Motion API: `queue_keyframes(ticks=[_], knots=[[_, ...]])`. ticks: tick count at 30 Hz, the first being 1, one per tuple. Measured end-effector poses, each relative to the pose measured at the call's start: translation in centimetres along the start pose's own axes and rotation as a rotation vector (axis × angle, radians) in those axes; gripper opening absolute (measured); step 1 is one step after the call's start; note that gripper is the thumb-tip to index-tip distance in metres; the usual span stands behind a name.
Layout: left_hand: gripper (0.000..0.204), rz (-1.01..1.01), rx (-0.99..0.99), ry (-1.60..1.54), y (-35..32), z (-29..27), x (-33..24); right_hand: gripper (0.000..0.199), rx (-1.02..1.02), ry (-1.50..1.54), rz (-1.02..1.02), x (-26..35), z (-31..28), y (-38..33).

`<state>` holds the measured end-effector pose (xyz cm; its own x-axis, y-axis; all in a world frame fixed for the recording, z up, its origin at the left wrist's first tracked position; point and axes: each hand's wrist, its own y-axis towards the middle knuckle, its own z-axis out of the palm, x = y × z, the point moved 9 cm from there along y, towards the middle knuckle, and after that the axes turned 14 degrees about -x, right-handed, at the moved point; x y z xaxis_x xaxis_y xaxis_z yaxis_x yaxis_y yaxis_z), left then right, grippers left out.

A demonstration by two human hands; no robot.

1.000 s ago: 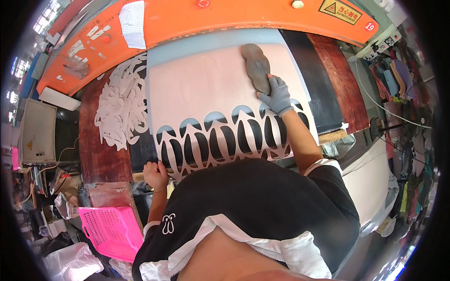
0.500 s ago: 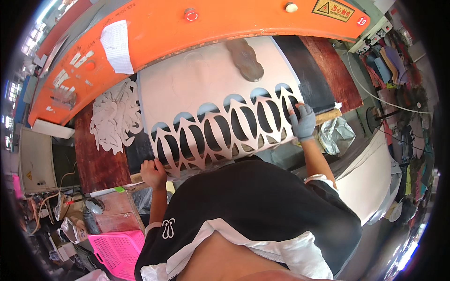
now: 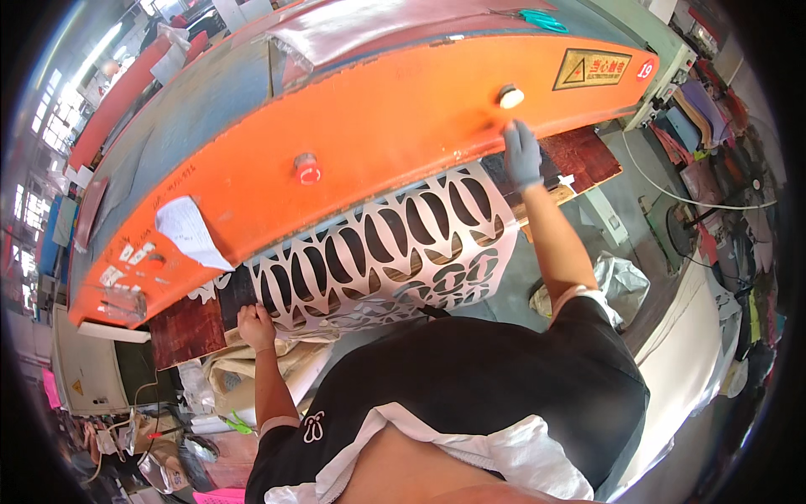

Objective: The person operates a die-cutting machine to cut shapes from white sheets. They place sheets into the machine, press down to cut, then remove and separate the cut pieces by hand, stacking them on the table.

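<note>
A pale pink sheet (image 3: pixel 505 220) with rows of sole-shaped cut-outs lies over the dark table and droops off its front edge. At its left front corner my left hand (image 3: pixel 256 326) is closed, fingertips pinching the edge. My right hand (image 3: pixel 522 155), in a grey glove with bare fingertips, is off the sheet. It is raised against the front of the orange machine beam (image 3: pixel 403 109), fingers stretched upward just below a white round button (image 3: pixel 510 97). Contact with that button cannot be made out. The beam hides the sheet's back part.
A red button (image 3: pixel 307 170) and a hanging paper (image 3: pixel 191 233) are on the beam. Teal-handled scissors (image 3: pixel 544 20) lie on top. White offcuts (image 3: pixel 210 286) peek out at the left. A clear plastic bag (image 3: pixel 620 287) and a fan (image 3: pixel 690 227) stand right.
My right hand has left the sheet and risen to the beam. The beam now covers the sheet's back part and the brown sole-shaped block. More cut-out sheet shows hanging at the front.
</note>
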<state>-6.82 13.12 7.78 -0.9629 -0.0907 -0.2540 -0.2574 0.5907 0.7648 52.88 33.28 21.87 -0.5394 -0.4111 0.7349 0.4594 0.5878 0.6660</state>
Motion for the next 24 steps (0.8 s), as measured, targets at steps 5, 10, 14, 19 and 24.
queue_keyframes(ticks=[5,10,14,19,24], knots=[[0.028,-0.070,0.009,0.072,5.5,4.8,0.6,0.028,0.018,0.234,0.320,-4.3,2.8,4.2],[0.029,0.028,0.039,0.035,8.1,5.8,-0.8,0.019,0.084,-0.203,-0.170,-7.6,0.9,2.2],[0.029,-0.005,0.002,0.016,8.7,5.9,-1.6,0.013,0.102,-0.492,-0.316,-9.0,0.4,1.3],[0.031,-0.043,0.135,0.104,7.8,7.3,-1.7,0.016,0.082,-0.549,-0.327,-9.9,-0.4,0.5],[0.032,-0.022,0.056,0.003,5.9,6.0,-2.2,0.023,0.163,-0.534,-0.410,-11.2,-2.2,-1.7]])
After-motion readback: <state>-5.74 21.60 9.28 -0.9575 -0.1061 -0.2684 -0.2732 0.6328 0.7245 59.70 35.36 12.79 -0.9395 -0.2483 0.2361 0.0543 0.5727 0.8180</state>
